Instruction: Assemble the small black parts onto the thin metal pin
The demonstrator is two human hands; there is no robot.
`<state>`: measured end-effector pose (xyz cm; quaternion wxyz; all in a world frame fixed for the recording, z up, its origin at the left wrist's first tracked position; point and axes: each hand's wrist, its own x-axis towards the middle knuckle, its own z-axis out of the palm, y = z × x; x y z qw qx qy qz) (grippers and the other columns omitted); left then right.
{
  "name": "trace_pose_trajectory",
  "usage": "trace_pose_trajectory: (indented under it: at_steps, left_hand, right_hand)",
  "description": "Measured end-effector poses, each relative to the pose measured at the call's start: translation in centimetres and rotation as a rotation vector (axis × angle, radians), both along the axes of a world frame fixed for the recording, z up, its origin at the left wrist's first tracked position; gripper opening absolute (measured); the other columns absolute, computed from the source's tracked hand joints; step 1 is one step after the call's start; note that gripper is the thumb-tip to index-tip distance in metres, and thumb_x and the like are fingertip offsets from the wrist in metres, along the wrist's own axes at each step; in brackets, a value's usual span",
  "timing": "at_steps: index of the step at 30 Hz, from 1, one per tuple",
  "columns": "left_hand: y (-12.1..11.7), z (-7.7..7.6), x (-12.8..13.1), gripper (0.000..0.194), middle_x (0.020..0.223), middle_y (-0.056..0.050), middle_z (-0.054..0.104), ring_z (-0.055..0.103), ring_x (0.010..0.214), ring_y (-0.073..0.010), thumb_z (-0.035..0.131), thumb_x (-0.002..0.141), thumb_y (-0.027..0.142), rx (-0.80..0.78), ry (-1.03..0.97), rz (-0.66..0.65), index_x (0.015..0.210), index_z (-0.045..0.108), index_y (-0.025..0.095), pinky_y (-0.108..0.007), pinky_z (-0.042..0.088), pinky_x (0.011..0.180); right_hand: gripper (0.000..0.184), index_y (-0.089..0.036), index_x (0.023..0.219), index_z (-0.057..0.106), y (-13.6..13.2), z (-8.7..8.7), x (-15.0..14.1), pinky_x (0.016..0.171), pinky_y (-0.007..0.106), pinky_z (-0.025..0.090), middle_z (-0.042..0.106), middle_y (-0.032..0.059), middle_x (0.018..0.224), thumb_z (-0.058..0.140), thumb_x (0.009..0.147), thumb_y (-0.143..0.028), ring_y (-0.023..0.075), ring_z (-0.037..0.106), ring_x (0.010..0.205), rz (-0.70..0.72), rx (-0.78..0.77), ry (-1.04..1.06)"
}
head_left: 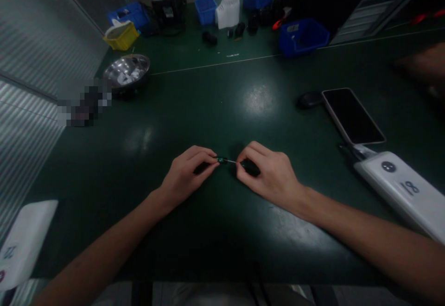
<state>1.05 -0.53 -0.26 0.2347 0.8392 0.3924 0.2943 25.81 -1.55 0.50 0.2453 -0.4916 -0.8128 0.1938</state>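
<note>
Near the middle of the green table [194, 111], my left hand [186, 171] pinches a small green piece [221, 160], like a tiny circuit board, between thumb and fingertips. A thin pale strand [231, 161], perhaps a wire, runs from its dark right end to my right hand [269, 169]. The thumb and forefinger of that hand are closed on the strand's other end. A short gap separates the two hands, both just above the tabletop. Whether the strand is fixed to the green piece is too small to tell.
To the right lie a phone [353, 115], a black mouse [309, 100] and a white power bank [403, 190]. Another white slab [29, 241] is at the left edge. A metal bowl [144, 67] and blue bins [288, 46] stand farther back. Another person's hand [426, 67] blurs at right.
</note>
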Motion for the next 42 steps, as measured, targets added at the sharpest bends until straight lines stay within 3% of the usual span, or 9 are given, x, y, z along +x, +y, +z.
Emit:
trace_pose_trajectory:
  at_steps: [7,17,25,34,42]
  left_hand:
    - [-0.02,-0.23,0.0,0.034,0.118,-0.007,0.068,0.066,0.105,-0.0161,0.066,0.095,0.017,-0.013,0.028,0.004,0.128,0.065,0.02,-0.031,0.058,0.091]
    - [0.23,-0.07,0.04,0.023,0.115,-0.009,0.072,0.069,0.106,-0.019,0.065,0.096,0.017,-0.013,-0.062,-0.037,0.117,0.073,0.019,-0.035,0.06,0.093]
    - [0.77,0.18,-0.1,0.019,0.108,-0.007,0.076,0.073,0.099,-0.0173,0.068,0.094,0.017,-0.155,-0.172,-0.06,0.111,0.076,0.019,-0.03,0.061,0.089]
    - [-0.05,-0.31,0.09,0.025,0.113,-0.008,0.071,0.067,0.101,-0.0164,0.065,0.095,0.013,0.083,0.012,-0.124,0.118,0.072,0.018,-0.031,0.059,0.087]
    - [0.14,0.05,0.19,0.024,0.112,-0.008,0.071,0.069,0.101,-0.0165,0.065,0.095,0.016,-0.039,-0.078,-0.135,0.118,0.072,0.019,-0.031,0.06,0.088]
  right_hand:
    - [0.014,-0.019,0.094,0.065,0.03,-0.07,-0.09,0.058,0.025,0.036,0.062,0.0011,0.092,0.055,0.096,-0.029,0.0103,0.054,0.067,0.016,0.009,-0.02]
    - [0.013,-0.02,0.096,0.065,0.04,0.08,0.03,0.063,0.025,0.041,0.062,0.0024,0.095,0.055,0.096,-0.028,0.012,0.058,0.073,0.073,0.015,0.024]
    - [0.012,-0.019,0.096,0.063,0.16,0.28,0.16,0.064,0.024,0.042,0.06,0.0022,0.094,0.055,0.097,-0.027,0.0113,0.056,0.074,0.137,-0.015,0.129]
    - [0.013,-0.02,0.098,0.063,0.07,-0.24,0.11,0.061,0.026,0.038,0.061,0.0018,0.096,0.053,0.098,-0.028,0.0114,0.056,0.073,0.153,0.022,-0.022]
    - [0.013,-0.02,0.101,0.062,0.01,-0.35,0.21,0.062,0.025,0.041,0.061,0.0023,0.097,0.051,0.1,-0.028,0.0117,0.058,0.077,0.222,0.038,0.058]
